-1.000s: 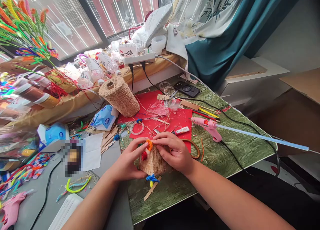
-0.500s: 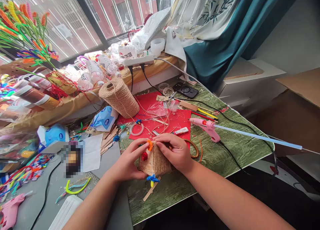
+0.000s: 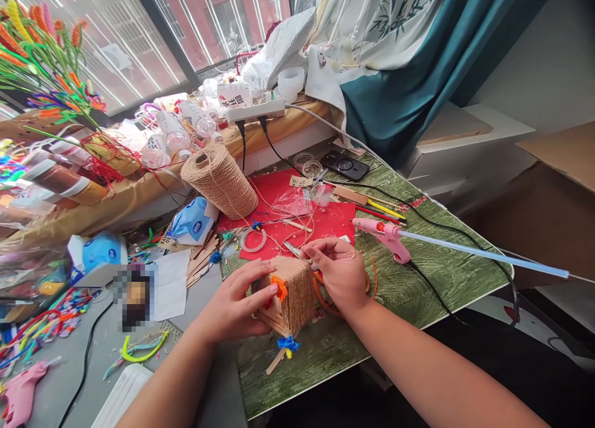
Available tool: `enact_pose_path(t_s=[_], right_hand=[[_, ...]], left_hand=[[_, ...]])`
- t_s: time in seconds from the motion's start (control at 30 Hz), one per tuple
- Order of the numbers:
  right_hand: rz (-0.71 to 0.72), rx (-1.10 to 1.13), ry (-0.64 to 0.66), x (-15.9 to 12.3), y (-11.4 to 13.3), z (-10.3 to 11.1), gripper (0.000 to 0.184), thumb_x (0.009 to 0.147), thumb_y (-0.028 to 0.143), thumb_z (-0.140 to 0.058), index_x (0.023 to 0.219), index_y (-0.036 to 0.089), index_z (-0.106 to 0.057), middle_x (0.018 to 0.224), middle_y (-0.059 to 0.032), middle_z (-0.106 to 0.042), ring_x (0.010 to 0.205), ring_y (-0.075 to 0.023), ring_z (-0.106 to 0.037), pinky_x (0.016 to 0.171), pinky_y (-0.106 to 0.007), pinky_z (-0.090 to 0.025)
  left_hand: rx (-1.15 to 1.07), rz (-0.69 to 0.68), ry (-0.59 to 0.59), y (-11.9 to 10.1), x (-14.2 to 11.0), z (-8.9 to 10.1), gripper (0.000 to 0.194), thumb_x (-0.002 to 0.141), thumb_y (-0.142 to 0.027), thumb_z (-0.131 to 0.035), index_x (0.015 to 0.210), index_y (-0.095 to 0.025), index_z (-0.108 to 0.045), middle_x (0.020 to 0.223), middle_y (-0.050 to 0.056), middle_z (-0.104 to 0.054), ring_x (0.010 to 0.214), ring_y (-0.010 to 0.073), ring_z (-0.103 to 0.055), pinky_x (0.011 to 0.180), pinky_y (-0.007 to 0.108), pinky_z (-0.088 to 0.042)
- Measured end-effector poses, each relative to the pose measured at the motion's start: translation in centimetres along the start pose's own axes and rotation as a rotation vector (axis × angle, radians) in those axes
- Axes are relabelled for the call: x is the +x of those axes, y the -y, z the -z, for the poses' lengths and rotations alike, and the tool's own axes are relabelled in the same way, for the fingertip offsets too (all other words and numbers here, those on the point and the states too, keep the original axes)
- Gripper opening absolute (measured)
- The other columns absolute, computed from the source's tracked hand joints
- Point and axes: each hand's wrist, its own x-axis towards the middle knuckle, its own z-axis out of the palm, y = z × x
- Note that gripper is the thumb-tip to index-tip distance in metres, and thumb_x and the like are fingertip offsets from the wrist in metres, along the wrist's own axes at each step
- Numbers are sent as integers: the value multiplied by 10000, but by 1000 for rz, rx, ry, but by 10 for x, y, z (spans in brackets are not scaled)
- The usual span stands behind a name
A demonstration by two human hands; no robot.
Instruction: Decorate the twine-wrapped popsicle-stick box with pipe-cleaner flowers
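Observation:
My left hand (image 3: 242,295) grips a small box wrapped in jute twine (image 3: 300,292) from its left side, fingers on top and thumb below. An orange pipe-cleaner flower (image 3: 279,288) sits on the box's near edge, and a blue one with a yellow tip (image 3: 289,344) is at its lower corner. Something red is partly hidden under my left fingers. Right of the box, my right hand (image 3: 341,273) is closed, fingertips pinched at the middle of scissors with orange handles (image 3: 321,295). Their metal blades point away to the left; the hand covers part of the handles.
A jute twine spool (image 3: 220,180) stands behind the box. Pink glue gun (image 3: 385,236) with a long glue stick lies to the right, its black cord trailing. Red sheets (image 3: 325,220), pencils (image 3: 385,210) and a phone (image 3: 346,166) lie beyond. Wooden sticks and pipe-cleaner scraps are on the left.
My right hand has left the box's top and moved right, onto the scissors. The box has turned in my left hand, showing its twine-wrapped top, and my left fingers have shifted over it.

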Motion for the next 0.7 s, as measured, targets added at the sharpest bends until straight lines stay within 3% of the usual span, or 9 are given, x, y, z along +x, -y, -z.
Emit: enact_pose_path(t_s=[0.17,0.27,0.37,0.5,0.6,0.7], right_hand=[[-32,-30,15,0,3,-1,213,786,399,-941,851,230,-829,842,-46,-835,786,-193,-774,781,-342,-649],[-52,-6,7,-1,4,-4,221,789,401,-937,921,248,-847,941,-52,-857,878,-212,-807,883,-381,-660],[-46,-13,28,-1,4,-4,229,815,427,-914,930,244,-840,914,-47,-852,873,-211,-808,891,-386,-663],[-45,-63,38,0,2,-2,256,792,437,-930,851,222,-806,828,-41,-826,751,-186,-769,777,-341,-658],[-45,-39,22,1,1,0,274,774,435,-946,831,218,-787,810,-36,-816,742,-182,-764,758,-333,-656],[-24,-16,30,1,1,0,249,854,455,-882,886,223,-796,854,-44,-827,809,-193,-784,831,-368,-669]], left_hand=[[173,-178,23,-2,1,11,714,831,-286,-880,1471,-365,-574,1597,106,-498,1429,332,-558,1190,600,-527],[229,-231,35,-1,2,14,623,866,-245,-845,1428,-367,-605,1635,84,-450,1445,298,-539,1207,580,-523],[232,-221,31,-1,0,12,648,871,-282,-840,1454,-385,-577,1594,79,-500,1436,297,-547,1186,579,-543],[168,-108,18,-2,-1,15,815,831,-341,-834,1557,-396,-468,1530,111,-571,1391,334,-582,1137,591,-561],[131,-4,98,-4,3,28,936,783,-290,-795,1629,-338,-395,1522,160,-561,1367,362,-590,1109,576,-556],[71,101,206,-8,10,44,1006,723,-251,-757,1652,-278,-370,1517,186,-546,1352,380,-588,1084,540,-556]])
